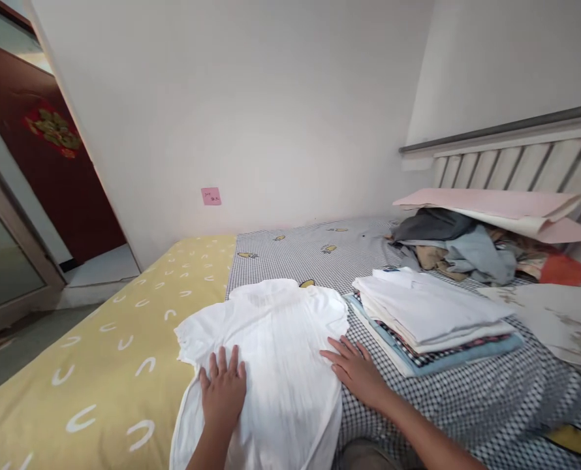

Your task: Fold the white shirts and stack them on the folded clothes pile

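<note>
A white short-sleeved garment [275, 339] lies spread flat on the bed, collar end away from me. My left hand [223, 388] rests flat on its lower left part, fingers stretched out. My right hand [356, 369] lies flat at the garment's right edge, fingers spread, partly on the checked sheet. Neither hand holds anything.
A stack of folded clothes [432, 320] sits just right of the garment. Behind it lies a heap of unfolded clothes [461, 251] under pink sheets of card [496, 205] by the slatted headboard [516, 163]. A yellow cover [99, 365] lies on the left, a checked sheet [310, 258] on the right.
</note>
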A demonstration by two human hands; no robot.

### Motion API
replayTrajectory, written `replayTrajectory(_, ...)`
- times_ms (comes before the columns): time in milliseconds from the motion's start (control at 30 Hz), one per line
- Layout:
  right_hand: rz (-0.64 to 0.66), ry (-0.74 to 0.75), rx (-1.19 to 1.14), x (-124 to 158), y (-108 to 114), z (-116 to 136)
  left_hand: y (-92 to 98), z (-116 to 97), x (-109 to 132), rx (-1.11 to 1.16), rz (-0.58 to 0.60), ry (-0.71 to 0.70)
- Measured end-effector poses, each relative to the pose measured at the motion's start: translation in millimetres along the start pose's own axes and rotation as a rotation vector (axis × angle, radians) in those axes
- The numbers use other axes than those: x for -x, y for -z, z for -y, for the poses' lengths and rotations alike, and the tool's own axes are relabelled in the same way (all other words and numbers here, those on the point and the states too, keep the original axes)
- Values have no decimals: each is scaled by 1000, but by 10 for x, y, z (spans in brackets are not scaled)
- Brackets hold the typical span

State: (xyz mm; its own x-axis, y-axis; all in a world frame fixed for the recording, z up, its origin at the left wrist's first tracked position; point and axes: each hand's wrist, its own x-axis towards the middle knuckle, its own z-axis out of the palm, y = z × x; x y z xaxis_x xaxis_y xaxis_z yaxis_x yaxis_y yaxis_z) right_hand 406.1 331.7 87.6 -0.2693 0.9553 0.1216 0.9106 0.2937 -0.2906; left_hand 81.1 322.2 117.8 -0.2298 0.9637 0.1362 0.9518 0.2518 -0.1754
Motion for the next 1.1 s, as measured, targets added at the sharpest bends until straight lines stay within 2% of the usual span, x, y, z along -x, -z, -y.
replayTrajectory(133,-74,-28,-32,176,-12,6,90,34,146,44,67,5)
replayTrajectory(267,-112,-106,-111,285,-36,53,111,44,436,127,123,-1)
replayTrajectory(400,-106,-112,-189,359,-36,64,57,-100,842,159,68,-38)
replayTrajectory(500,-109,-116,-182,405,-30,70,-68,-344,1210,267,-30,-105)
replayTrajectory(600,-137,-88,-184,476,-45,63,-273,-631,1592,453,-116,-220)
replayTrajectory(667,-177,-67,-189,544,-76,37,-434,-774,1813,592,-60,-338)
replayTrajectory(733,-222,-61,-199,624,-122,-4,-596,-826,1973,724,59,-406)
replayTrajectory(767,-243,-67,-213,667,-150,-23,-672,-809,2023,787,111,-377)
replayTrajectory(833,-285,-105,-275,759,-219,-47,-805,-677,2061,925,141,-190)
replayTrajectory(867,-310,-131,-333,810,-260,-47,-859,-564,2055,1008,111,-54)
replayTrajectory(967,-397,-271,-618,995,-409,5,-973,-94,1989,1233,-74,417)
replayTrajectory(1033,-446,-438,-844,1135,-517,69,-1023,244,1948,1260,-171,685)
replayTrajectory(1100,-464,-579,-1011,1260,-605,136,-1068,513,1915,1219,-204,853)
